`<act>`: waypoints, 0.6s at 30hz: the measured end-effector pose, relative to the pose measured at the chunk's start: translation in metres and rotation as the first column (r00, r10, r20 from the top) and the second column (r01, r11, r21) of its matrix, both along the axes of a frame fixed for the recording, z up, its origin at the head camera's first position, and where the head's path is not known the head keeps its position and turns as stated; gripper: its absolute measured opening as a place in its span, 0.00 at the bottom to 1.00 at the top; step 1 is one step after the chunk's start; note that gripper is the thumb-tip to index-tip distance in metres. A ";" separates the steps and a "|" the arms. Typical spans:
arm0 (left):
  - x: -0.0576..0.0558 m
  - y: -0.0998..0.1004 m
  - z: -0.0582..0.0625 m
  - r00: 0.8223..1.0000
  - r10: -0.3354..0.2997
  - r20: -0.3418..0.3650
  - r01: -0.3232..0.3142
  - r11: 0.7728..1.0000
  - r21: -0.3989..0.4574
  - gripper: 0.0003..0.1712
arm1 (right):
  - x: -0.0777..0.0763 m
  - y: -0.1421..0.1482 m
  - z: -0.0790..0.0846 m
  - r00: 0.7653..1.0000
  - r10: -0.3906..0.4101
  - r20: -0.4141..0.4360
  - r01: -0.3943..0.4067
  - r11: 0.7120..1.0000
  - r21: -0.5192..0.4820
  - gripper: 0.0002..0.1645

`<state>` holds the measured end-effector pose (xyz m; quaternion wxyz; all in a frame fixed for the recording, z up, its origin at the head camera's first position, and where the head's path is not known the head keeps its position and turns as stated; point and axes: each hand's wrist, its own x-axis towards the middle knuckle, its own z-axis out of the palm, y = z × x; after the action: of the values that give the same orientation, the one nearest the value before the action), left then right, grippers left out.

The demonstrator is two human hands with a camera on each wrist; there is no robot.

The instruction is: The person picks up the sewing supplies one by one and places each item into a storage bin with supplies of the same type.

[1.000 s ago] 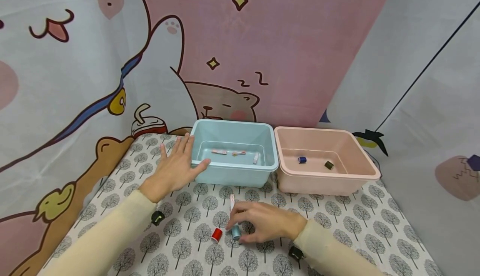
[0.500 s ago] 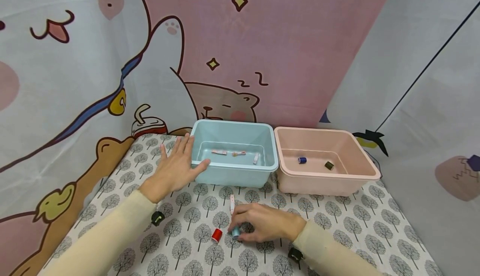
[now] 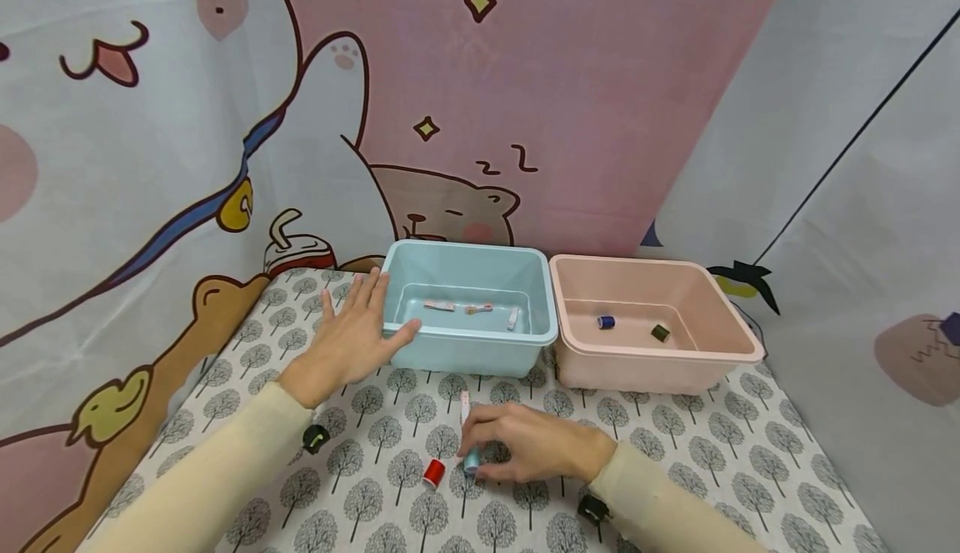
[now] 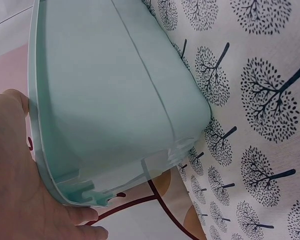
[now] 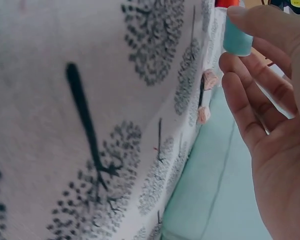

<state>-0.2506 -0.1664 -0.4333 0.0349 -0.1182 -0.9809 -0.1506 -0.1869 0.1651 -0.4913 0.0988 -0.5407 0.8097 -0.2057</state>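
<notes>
My right hand [image 3: 528,444] pinches a light blue spool of thread [image 3: 471,461] low over the tablecloth. In the right wrist view the thumb and fingers lie around the upper end of that spool [image 5: 237,40]. A red spool of thread [image 3: 434,474] lies just left of it. Beyond the fingers is a narrow pink-and-white strip [image 3: 465,405], partly hidden by the hand. My left hand [image 3: 348,336] is spread at the near left corner of the light blue bin [image 3: 472,353]; in the left wrist view its fingers lie along the bin's rim [image 4: 37,135].
Several small pale strips [image 3: 438,306] lie inside the blue bin. Right beside it stands a pink bin [image 3: 652,369], holding a dark blue spool [image 3: 606,322] and a dark green spool [image 3: 660,333]. A tree-print cloth [image 3: 360,499] covers the table; printed curtains hang behind and at the sides.
The right fingers have closed in slightly on the light blue spool, and it now sits a little higher in view. The left hand has stayed in place.
</notes>
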 end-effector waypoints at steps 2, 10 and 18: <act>0.000 0.000 0.000 1.000 0.001 0.000 -0.001 1.000 -0.001 0.69 | -0.001 0.000 0.002 1.000 0.007 -0.010 -0.007 1.000 -0.021 0.18; 0.000 0.001 0.000 1.000 0.001 -0.009 -0.001 1.000 0.006 0.69 | -0.008 0.000 0.012 0.996 0.037 -0.080 -0.044 0.995 -0.091 0.19; 0.003 0.002 -0.002 1.000 -0.001 -0.024 0.001 1.000 0.004 0.68 | -0.010 0.010 0.025 0.996 0.003 -0.094 -0.016 0.990 -0.139 0.16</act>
<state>-0.2479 -0.1641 -0.4353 0.0467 -0.1202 -0.9800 -0.1513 -0.1971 0.1753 -0.4662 0.0237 -0.5593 0.7944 -0.2358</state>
